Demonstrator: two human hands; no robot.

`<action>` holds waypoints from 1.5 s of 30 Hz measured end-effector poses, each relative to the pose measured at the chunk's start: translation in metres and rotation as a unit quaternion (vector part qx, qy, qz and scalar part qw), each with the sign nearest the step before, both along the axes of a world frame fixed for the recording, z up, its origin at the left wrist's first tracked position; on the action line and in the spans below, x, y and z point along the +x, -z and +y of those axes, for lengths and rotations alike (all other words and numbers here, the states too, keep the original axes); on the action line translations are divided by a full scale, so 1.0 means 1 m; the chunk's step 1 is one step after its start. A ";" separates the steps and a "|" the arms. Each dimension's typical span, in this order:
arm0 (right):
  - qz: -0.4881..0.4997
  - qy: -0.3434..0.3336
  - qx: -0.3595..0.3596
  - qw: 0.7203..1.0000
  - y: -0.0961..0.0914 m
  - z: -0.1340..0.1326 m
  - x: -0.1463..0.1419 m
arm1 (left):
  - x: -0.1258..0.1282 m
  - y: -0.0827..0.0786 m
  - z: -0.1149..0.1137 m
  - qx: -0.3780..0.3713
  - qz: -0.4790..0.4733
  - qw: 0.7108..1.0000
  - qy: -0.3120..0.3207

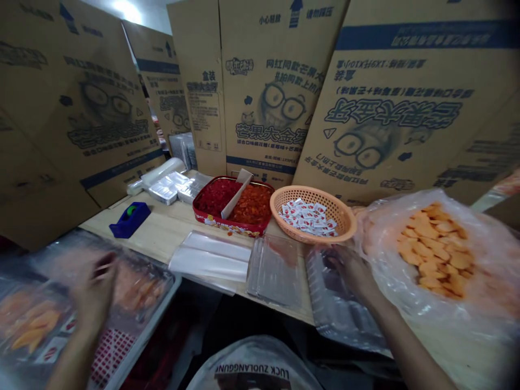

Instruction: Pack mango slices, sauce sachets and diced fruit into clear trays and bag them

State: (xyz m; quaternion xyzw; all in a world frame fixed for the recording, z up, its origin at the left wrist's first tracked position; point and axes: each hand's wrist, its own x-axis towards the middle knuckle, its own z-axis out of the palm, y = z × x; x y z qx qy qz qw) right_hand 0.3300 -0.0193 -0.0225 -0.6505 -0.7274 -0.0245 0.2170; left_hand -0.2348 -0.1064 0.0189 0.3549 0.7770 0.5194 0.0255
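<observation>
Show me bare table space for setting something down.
Bare tabletop lies between the blue tape dispenser, red tin and plastic sleeves. Another patch borders the right forearm and plastic bag. Crowded: tin, orange basket, bag.

Glaring ceiling light (pixel 128 8), dark corners, blurred edges

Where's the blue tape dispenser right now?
In the head view, the blue tape dispenser sits at left on the wooden table, beyond the left hand, left of the red tray.
</observation>
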 end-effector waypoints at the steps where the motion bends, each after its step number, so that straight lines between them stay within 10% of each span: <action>1: -0.002 0.002 -0.003 1.000 0.001 0.002 0.001 | 0.021 0.003 0.018 -0.033 0.067 0.991 0.110; 4: 0.015 -0.012 -0.014 1.000 -0.001 0.011 0.006 | 0.097 0.015 0.076 -0.138 0.210 0.910 0.329; 9: 0.089 -0.110 -0.008 0.990 -0.017 0.018 0.008 | 0.185 0.043 0.145 -0.179 0.271 0.866 0.380; 16: 0.151 -0.120 0.030 0.981 -0.022 0.018 0.011 | 0.195 0.056 0.160 -0.186 0.310 0.842 0.399; 27: 0.161 -0.104 0.053 0.980 -0.014 0.021 0.020 | 0.230 0.007 0.196 0.033 0.275 0.880 0.386; 32: 0.155 -0.122 0.075 0.978 -0.024 0.014 0.018 | 0.286 0.007 0.148 0.006 0.099 0.852 0.514; 36: 0.146 -0.106 0.078 0.980 -0.047 0.002 0.011 | 0.349 0.004 0.087 -0.154 -0.260 0.716 0.629; 40: 0.128 -0.088 0.085 0.984 -0.070 -0.007 0.006 | 0.395 -0.001 0.057 -0.194 -0.513 0.574 0.608; 45: 0.084 0.139 0.036 0.986 -0.068 -0.004 0.055 | 0.406 0.002 0.062 -0.266 -0.573 0.533 0.563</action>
